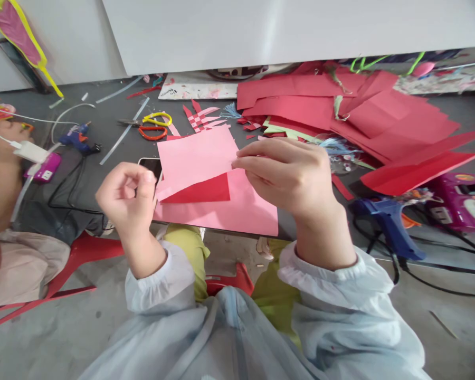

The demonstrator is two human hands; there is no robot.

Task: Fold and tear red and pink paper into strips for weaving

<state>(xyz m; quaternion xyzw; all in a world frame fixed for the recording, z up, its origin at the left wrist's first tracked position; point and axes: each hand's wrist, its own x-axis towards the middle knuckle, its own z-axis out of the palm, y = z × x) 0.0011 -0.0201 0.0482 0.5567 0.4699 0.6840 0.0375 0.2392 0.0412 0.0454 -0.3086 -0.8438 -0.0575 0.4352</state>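
Observation:
My right hand pinches the right edge of a light pink sheet, which is raised over the table. My left hand is curled beside the sheet's lower left corner, thumb against the fingers; whether it grips the corner is hard to tell. Under the sheet lie a red paper piece and a larger pink sheet at the table's front edge. A phone is partly hidden behind my left hand. A woven red and pink paper piece lies farther back.
Scissors lie behind the phone. Red paper sheets are piled at the back right. A blue glue gun with cables is at the right, another at the left. Another person's arm is at the far left.

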